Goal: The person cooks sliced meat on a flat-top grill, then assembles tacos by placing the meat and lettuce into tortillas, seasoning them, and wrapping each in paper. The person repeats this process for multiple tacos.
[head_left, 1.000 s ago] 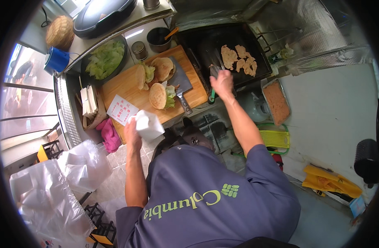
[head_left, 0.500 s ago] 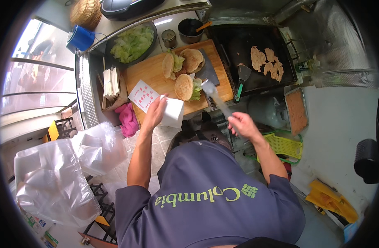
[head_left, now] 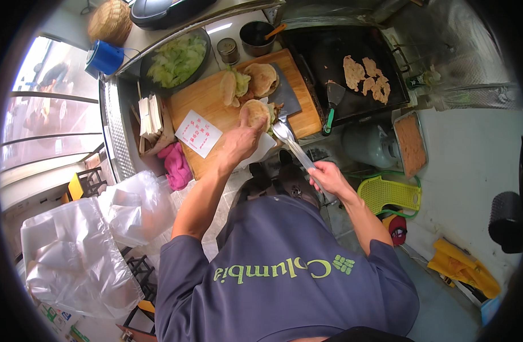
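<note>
My left hand (head_left: 242,142) grips the nearest filled flatbread bun (head_left: 254,112), its fingers resting over the top. White paper (head_left: 265,147) shows below that hand, beside the bun. In my right hand (head_left: 328,178) is a pair of metal tongs (head_left: 297,149), whose tips touch or almost touch the filling at the bun's right side. Behind it on the wooden cutting board (head_left: 198,105) are a second bun (head_left: 262,78) and a third bun (head_left: 230,88) with lettuce. A printed paper sheet (head_left: 198,133) lies flat to the left of my hand.
A black griddle (head_left: 312,51) at right holds cooked meat pieces (head_left: 376,86) and a green-handled scraper (head_left: 332,107). Behind the board stand a bowl of lettuce (head_left: 178,61), a jar (head_left: 228,51) and a dark pot (head_left: 255,39). A bundle of paper bags (head_left: 151,121) stands left.
My left hand has moved forward and right with the white paper, onto the bun, leaving the printed sheet on the board. The tongs have come down to the bun's right side.
</note>
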### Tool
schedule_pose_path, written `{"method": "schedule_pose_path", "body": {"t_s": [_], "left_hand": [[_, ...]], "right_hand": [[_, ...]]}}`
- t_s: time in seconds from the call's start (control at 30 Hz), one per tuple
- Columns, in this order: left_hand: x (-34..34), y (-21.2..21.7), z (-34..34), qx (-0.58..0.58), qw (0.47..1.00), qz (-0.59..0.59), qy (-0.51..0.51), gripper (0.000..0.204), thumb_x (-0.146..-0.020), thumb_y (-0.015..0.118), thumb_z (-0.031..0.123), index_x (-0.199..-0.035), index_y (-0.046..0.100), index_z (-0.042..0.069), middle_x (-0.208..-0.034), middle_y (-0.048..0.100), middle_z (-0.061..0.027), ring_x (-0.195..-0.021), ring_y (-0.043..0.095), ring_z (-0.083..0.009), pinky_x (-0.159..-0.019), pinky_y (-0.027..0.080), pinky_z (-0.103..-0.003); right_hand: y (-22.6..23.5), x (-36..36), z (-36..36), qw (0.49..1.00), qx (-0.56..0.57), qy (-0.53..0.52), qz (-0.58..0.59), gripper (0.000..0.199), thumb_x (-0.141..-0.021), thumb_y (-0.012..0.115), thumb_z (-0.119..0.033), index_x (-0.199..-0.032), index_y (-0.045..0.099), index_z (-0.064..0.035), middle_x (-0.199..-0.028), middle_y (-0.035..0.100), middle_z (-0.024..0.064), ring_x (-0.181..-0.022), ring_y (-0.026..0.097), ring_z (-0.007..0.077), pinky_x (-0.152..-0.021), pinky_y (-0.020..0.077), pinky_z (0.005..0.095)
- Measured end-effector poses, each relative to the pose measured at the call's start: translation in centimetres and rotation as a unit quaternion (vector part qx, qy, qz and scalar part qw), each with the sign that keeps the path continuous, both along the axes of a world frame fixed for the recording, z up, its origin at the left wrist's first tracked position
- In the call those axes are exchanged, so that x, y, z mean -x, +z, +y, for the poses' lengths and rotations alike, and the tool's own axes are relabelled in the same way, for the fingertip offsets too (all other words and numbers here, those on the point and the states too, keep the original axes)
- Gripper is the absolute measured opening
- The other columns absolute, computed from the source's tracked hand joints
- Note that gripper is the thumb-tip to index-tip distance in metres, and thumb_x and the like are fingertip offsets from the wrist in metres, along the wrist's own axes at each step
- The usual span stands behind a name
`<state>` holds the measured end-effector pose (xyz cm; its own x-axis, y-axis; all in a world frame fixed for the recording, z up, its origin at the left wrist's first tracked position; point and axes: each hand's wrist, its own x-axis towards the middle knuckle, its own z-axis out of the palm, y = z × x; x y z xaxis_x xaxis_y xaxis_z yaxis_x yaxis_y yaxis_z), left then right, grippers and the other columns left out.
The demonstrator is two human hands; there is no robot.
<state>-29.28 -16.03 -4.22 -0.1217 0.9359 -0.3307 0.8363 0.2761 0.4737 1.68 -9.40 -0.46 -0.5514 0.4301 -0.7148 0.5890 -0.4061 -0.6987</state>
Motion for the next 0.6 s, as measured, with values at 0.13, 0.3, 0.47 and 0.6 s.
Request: {"method": "schedule_pose_path", "body": {"t_s": [0.13,0.3,0.47,0.6], "left_hand": [[-1.1,-1.2,-0.1,-0.055,0.997,0.051,0.005,0.043,-0.102,0.046,0.025,-0.144,0.054,0.024,-0.148,0.036,-0.0396,-0.103,0.066,-0.0438,-0.087,0.055,-0.051],[1.3,0.3,0.4,-0.068,0.993,-0.079,0.047,0.040,-0.103,0.046,0.026,-0.139,0.055,0.012,-0.131,0.055,-0.0343,-0.102,0.065,-0.0441,-0.087,0.054,-0.048],[4.7,-3.2,-2.3,-0.117,0.944,-0.197,0.236,0.040,-0.106,0.044,0.032,-0.108,0.063,-0.003,-0.083,0.067,-0.0227,-0.081,0.064,-0.0363,-0.076,0.050,-0.045],[5.4,-5.6,-7.2,-0.197,0.804,-0.291,0.480,0.044,-0.106,0.045,0.033,-0.096,0.065,-0.005,-0.077,0.065,-0.0089,-0.070,0.056,-0.0179,-0.066,0.046,-0.036]], "right_hand": [[-1.1,-0.5,0.3,0.995,0.094,0.012,0.013,0.024,-0.099,0.058,-0.024,-0.098,0.066,-0.0014,-0.074,0.065,0.0036,-0.058,0.059,0.0093,-0.049,0.0470,0.0254],[-4.1,3.9,3.5,0.988,0.139,-0.020,0.066,0.025,-0.098,0.062,-0.027,-0.102,0.066,-0.0020,-0.074,0.065,0.0031,-0.057,0.057,0.0086,-0.048,0.0457,0.0242],[-5.1,7.0,4.3,0.996,0.036,0.034,0.071,0.024,-0.099,0.061,-0.024,-0.090,0.066,-0.0028,-0.069,0.064,0.0025,-0.055,0.058,0.0090,-0.047,0.0454,0.0250],[-1.9,5.2,2.3,0.993,-0.084,0.078,0.038,0.025,-0.099,0.060,-0.021,-0.084,0.064,-0.0021,-0.066,0.064,0.0016,-0.053,0.058,0.0083,-0.048,0.0447,0.0254]]}}
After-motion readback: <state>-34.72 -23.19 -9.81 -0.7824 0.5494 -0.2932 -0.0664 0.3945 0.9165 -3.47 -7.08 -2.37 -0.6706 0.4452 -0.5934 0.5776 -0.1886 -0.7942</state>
